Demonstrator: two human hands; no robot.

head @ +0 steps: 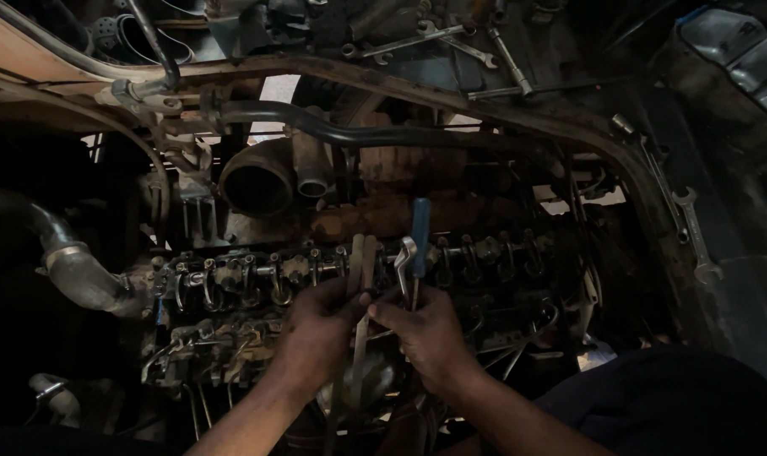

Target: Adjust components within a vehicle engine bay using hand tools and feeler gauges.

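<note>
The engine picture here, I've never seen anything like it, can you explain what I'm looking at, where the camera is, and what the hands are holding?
The camera sits on a person's head and looks down into an open engine bay. The two bare hands at the bottom belong to that person. Across the middle runs the top of the engine, uncovered, with a row of small metal rocker arms. The left hand pinches a fan of thin metal strips, which look like gauge blades. The right hand holds a blue-handled screwdriver upright, with a spanner beside it. Behind them a black hose crosses the bay, and a ribbed hose comes in from the left. Loose wrenches lie on the ledge at right, and more at the top.
</note>
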